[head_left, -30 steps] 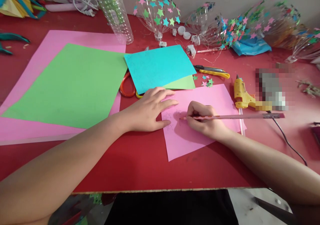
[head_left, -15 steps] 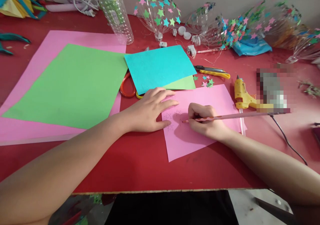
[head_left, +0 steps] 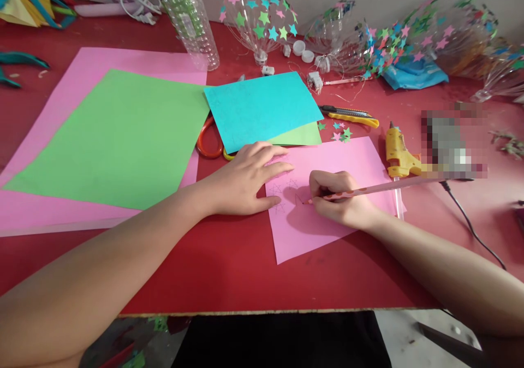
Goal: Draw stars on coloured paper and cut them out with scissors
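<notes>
My right hand (head_left: 341,199) pinches a pink pencil (head_left: 380,187), its tip touching a pink sheet of paper (head_left: 311,242). The pencil's back end points right, towards the glue gun. Several star outlines (head_left: 275,189) are drawn near the sheet's left side, and a thin slanted line shows by the pencil tip. With fingers spread, my left hand (head_left: 249,179) lies at the sheet's left edge, fingertips and thumb on the paper. Just beyond it are a blue sheet (head_left: 262,108) and a light green sheet (head_left: 298,135), partly covering red-handled scissors (head_left: 210,140).
Large green (head_left: 118,138) and pink (head_left: 73,95) sheets cover the left. A yellow utility knife (head_left: 352,117), small cut stars (head_left: 343,136) and a yellow glue gun (head_left: 399,155) with cord lie at right. Behind stand a plastic bottle (head_left: 192,29) and star-covered clear plastic shapes (head_left: 260,24).
The pencil tip has moved a little right and down, leaving a slanted line on the pink sheet. My right hand shifted slightly with it. My left hand has stayed in place.
</notes>
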The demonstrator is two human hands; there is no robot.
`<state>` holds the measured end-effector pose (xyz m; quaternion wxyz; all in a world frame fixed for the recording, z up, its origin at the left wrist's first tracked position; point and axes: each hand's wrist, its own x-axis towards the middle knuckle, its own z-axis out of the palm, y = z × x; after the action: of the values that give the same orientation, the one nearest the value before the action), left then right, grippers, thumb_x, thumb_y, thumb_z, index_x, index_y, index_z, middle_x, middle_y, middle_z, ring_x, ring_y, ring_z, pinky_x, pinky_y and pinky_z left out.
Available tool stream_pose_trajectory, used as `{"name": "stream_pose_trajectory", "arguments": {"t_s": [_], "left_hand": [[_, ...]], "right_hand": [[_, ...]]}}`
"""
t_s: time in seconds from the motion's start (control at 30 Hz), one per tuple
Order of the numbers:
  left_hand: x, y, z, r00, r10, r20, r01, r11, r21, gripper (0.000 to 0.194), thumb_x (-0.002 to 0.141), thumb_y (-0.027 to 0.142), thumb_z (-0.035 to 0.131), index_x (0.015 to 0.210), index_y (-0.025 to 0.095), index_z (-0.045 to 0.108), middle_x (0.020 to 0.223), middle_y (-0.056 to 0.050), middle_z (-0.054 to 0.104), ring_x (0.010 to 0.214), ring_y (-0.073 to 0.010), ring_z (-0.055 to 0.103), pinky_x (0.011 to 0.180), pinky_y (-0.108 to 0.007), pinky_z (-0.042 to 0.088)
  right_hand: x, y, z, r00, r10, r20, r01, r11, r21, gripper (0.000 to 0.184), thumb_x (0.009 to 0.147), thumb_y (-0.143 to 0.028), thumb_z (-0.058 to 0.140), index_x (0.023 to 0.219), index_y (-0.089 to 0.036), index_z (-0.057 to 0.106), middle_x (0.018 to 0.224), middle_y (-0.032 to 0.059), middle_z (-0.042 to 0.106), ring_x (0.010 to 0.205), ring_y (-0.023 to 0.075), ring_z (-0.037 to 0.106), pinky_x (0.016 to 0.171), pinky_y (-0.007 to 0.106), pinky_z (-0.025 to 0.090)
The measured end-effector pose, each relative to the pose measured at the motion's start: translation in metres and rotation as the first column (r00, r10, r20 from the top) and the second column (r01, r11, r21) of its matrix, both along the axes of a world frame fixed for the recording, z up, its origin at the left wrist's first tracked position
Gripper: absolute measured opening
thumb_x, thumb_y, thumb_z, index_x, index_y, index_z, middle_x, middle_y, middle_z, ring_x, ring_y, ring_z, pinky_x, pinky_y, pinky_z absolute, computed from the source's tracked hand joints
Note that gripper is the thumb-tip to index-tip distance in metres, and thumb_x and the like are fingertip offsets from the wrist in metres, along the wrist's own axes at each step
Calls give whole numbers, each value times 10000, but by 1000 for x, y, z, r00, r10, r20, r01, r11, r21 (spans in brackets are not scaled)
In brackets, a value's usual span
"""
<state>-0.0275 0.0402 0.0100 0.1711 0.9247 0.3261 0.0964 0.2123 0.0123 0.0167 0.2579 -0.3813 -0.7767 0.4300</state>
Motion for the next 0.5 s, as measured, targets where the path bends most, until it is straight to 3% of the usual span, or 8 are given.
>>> {"name": "stream_pose_trajectory", "arguments": {"t_s": [0.5], "left_hand": [[-1,0,-2,1000,-8,0,8,1000,28,551,849,376,655,1348,175,533,1462,-174,441,1347,-364,364,1117,-559,311]], "right_hand": [[1,-2,-5,1000,15,-24,-14,999,37,160,711,-72,486,688,-208,405,592,-65,420,514,67,357,475,197,288]]}}
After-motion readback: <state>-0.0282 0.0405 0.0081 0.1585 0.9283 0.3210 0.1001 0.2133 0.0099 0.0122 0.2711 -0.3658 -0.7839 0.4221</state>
